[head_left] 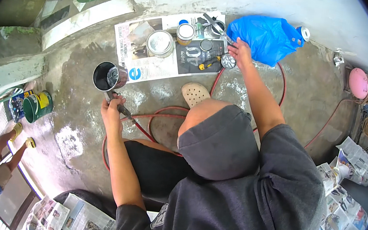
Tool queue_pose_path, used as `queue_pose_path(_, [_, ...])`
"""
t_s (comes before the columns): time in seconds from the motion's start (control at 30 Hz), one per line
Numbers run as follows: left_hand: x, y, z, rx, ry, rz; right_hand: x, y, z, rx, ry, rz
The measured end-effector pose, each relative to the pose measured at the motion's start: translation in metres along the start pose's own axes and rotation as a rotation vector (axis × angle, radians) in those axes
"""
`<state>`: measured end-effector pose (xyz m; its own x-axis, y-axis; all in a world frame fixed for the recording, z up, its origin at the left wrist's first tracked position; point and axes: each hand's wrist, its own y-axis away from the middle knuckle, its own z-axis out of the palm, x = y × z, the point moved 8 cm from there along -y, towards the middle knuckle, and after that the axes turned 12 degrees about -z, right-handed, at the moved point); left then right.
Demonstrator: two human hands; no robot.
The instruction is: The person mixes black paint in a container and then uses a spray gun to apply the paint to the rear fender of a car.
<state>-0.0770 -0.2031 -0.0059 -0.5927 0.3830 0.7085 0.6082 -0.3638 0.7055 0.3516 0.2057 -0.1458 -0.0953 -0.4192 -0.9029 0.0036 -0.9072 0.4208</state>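
My left hand [111,110] is closed around the handle of a paint spray gun [124,111]. Its wide metal cup [104,78] is uncovered, with a dark inside and a shiny patch. Between the fingers of my right hand [241,54] is a long, flat grey stick [214,24], slanting across a small open tin [217,28]. Close under that hand sits a small round silver lid or tin [228,61]. Beside it lies a yellow-and-black cutter knife [209,63]. Two lidded tins, one large [159,43] and one smaller [185,33], stand on spread newspaper [128,62].
A blue plastic bag [264,37] rests against the wall. Red hose [161,112] loops across the wet concrete floor near my foot. To the left is a green bucket [38,106], with another person's legs [9,153] beyond. Newspaper-covered items [341,221] line the right side.
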Motion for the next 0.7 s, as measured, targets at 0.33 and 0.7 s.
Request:
queue_pose_path(0.33, [0.000, 0.007, -0.011, 0.037, -0.004, 0.019, 0.008, 0.067, 0.036, -0.448, 1.680, -0.485])
queue_pose_path(0.7, [0.024, 0.016, 0.000, 0.052, -0.132, 0.065, -0.026, 0.103, 0.038, -0.572, 1.312, -0.436])
